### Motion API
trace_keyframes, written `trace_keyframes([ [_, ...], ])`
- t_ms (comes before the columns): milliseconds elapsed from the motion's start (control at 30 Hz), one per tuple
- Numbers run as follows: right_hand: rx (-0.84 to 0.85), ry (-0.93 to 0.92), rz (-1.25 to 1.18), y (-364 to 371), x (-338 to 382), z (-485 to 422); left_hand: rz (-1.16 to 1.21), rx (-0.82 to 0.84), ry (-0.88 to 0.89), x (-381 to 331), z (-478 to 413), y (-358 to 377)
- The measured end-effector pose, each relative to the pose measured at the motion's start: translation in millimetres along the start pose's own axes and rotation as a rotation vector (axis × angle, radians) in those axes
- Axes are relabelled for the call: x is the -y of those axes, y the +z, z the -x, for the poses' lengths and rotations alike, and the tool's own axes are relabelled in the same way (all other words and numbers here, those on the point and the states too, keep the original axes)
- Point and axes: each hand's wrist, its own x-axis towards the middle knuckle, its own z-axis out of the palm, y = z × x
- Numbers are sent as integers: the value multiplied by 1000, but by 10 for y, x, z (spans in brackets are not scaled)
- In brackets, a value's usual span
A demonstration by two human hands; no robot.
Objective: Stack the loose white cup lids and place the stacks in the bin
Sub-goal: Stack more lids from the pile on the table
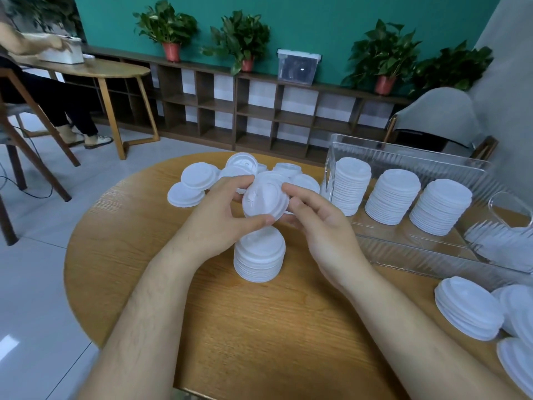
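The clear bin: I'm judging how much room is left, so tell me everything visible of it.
The clear bin is a long, open-topped box of see-through plastic with ribbed walls and a handle cut-out in its left end. It sits on the wooden table, to the right; neither the left hand nor the right hand touches it. Three upright stacks of white lids stand in a row inside; more lids show at its right end.

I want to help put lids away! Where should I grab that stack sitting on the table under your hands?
Grip the stack low on its ribbed sides, with fingers on opposite sides near its base, reaching down from above. It stands upright and the lids are only nested loosely, so a grip near the top would probably lift just a few of them.
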Motion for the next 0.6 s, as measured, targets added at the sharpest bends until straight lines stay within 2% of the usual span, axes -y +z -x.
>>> trace_keyframes([
  [100, -16, -72, 209, -28, -162, 62, -52, 20, 2, -44, 44, -12],
  [200, 28, -247, 476, -48, -314, 150, -107, 42, 5, -62, 112, -19],
  [300, 45, -295, 490, -72, -362, 187, -119, 74, 3, -52, 175, -26],
  [600, 97, -234, 480, -100, -399, 203, -164, 147, -70, -34, 241, -56],
])
